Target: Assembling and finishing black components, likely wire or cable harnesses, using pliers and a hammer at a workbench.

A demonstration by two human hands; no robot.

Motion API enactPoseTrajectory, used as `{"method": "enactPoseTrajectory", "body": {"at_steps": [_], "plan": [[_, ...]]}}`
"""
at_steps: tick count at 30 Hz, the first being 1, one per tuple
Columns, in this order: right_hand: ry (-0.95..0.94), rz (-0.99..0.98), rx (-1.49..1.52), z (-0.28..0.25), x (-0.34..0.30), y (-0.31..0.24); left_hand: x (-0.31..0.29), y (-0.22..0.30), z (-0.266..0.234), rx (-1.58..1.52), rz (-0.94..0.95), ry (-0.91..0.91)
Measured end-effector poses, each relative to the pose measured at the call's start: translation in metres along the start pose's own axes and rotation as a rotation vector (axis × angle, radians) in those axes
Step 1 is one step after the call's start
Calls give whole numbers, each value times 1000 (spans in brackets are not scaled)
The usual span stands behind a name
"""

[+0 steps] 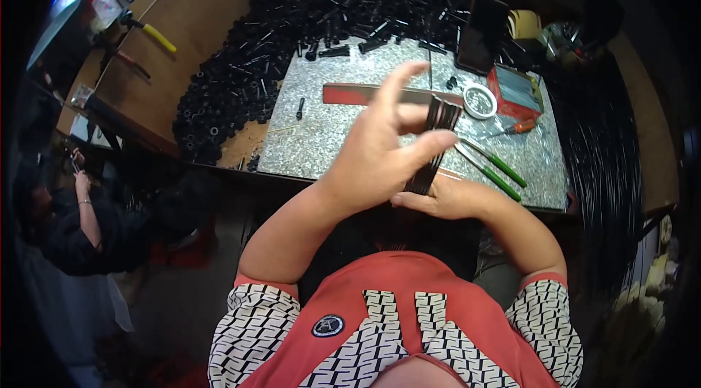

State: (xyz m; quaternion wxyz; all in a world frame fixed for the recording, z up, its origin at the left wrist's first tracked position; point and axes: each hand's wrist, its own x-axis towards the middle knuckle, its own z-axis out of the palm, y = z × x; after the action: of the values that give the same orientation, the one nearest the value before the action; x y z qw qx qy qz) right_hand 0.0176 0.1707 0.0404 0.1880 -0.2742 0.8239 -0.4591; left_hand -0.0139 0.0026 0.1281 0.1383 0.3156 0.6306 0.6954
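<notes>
A bundle of thin black cords [423,180] lies slantwise between my hands, at the table's front edge. My left hand [365,158] has its thumb in front of the bundle's upper part and fingers going behind it. Its index finger points up and is slightly blurred. At the lower end, my right hand [447,198] is closed around the bundle, most of its fingers hidden. Green-handled pliers [493,169] lie just right of the bundle. Behind my left hand a flat metal bar [347,93] rests on the speckled board [299,147].
A heap of small black parts [241,66] fills the back and left. On the board's right stand a white round dish [480,101], a red box [515,92] and a phone [483,31]. Long black strands [599,154] hang at right. Another person [87,220] sits at far left.
</notes>
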Motion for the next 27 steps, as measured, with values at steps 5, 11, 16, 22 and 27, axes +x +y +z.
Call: {"method": "enactPoseTrajectory", "body": {"at_steps": [5,11,16,22,27], "plan": [[26,-55,13,3,-6,-13,-2,-3,-1,192,37,-4],[304,-94,575,16,-21,20,-12,-1,8,291,281,27],[464,-162,295,28,-5,28,-20,-4,12,238,495,7],[714,173,538,36,5,23,12,-56,-94,696,353,704],[718,148,456,39,5,6,1,-114,-213,1414,-440,850]]}}
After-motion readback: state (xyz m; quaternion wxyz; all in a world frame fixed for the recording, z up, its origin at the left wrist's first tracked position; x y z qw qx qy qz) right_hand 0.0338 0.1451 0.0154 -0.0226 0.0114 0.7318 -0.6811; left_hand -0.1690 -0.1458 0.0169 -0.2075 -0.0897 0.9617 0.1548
